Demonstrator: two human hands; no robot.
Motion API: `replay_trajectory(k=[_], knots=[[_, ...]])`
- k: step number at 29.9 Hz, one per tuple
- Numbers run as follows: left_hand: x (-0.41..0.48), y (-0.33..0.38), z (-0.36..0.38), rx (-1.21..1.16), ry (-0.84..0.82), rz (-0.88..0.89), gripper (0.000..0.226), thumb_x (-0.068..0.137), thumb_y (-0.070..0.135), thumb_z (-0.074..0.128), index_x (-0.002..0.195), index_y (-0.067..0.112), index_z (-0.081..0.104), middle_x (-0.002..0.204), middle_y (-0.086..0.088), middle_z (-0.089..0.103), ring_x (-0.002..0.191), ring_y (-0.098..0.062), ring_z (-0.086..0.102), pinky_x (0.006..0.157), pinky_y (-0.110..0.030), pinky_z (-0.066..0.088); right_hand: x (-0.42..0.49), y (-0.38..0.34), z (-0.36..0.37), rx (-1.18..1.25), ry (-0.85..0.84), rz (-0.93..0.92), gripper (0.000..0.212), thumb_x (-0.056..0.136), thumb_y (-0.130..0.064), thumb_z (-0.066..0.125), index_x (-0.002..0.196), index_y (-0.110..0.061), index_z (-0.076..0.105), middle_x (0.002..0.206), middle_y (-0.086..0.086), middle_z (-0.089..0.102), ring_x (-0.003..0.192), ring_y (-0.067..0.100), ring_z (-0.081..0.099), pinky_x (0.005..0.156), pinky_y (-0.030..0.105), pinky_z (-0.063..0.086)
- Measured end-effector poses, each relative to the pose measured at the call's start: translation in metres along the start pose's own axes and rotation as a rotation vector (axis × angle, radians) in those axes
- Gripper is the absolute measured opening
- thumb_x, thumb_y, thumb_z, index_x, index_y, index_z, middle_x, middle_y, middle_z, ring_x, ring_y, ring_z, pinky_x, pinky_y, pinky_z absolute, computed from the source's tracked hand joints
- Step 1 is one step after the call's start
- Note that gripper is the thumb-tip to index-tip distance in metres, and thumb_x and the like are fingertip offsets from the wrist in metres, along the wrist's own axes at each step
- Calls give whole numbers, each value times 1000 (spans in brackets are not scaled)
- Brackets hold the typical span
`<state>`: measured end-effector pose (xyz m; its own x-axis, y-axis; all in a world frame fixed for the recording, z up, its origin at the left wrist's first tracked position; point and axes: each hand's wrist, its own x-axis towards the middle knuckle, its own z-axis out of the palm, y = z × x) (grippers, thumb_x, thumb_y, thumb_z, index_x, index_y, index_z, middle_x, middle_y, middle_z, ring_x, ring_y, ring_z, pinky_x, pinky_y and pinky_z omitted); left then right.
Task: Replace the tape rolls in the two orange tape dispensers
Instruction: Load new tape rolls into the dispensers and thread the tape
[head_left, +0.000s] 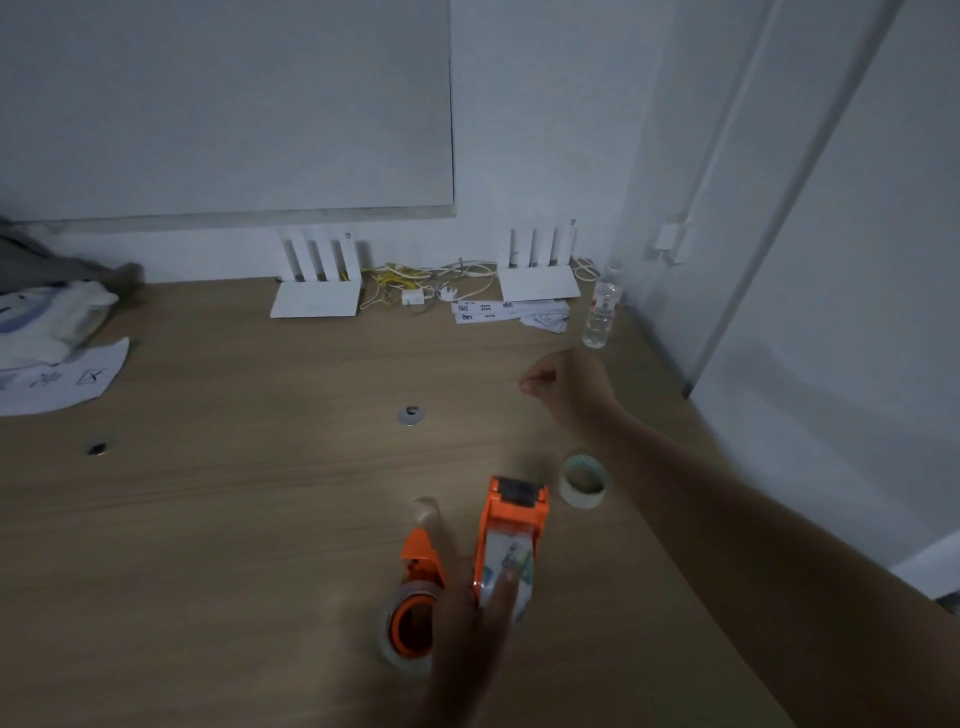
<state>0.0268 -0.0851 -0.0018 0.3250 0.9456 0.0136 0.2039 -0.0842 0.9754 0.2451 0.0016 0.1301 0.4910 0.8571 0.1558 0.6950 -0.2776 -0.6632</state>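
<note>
Left hand rests fingers on upright dispenser, long axis pointing away; right hand, fisted, empty-looking, beyond spare roll.

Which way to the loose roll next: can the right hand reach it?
Probably yes. The right hand hangs closed over bare table, just beyond the loose tape roll, with nothing between them; the left hand is busy on the dispenser.
</note>
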Motion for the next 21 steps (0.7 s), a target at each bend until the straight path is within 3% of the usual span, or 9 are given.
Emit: replay_trajectory(k=[5,11,16,19,21], knots=[[-2,13,0,-91,7,1,31,78,46,62,84,17,70,77,-3,76,70,-15,73,62,-34,58,11,3,1,-1,-29,35,9,79,-11,74,85,-6,79,82,9,76,56,2,53,60,18,39],[-5,39,-8,-122,54,81,25,80,35,63,74,10,66,72,-4,73,57,-6,66,53,-13,47,21,4,8,16,-87,73,7,79,-10,75,84,-6,79,54,-10,59,40,-5,52,52,16,40],[-7,52,-12,-150,78,111,12,82,17,66,72,10,66,73,-6,71,54,-2,64,52,-8,45,21,16,20,4,-132,64,8,78,-11,76,84,-7,80,71,2,71,56,-1,54,64,18,43],[-7,54,-14,-150,82,125,13,78,28,69,72,18,65,73,4,72,58,-1,65,53,-5,43,19,27,28,9,-201,106,10,78,-13,76,86,-8,79,79,4,74,58,3,57,66,19,42],[-8,52,-17,-110,97,133,28,72,44,64,71,16,65,71,-5,70,56,-8,64,53,-12,45,16,37,34,19,-264,148,9,78,-15,76,85,-10,79,81,9,77,58,10,62,62,20,44]])
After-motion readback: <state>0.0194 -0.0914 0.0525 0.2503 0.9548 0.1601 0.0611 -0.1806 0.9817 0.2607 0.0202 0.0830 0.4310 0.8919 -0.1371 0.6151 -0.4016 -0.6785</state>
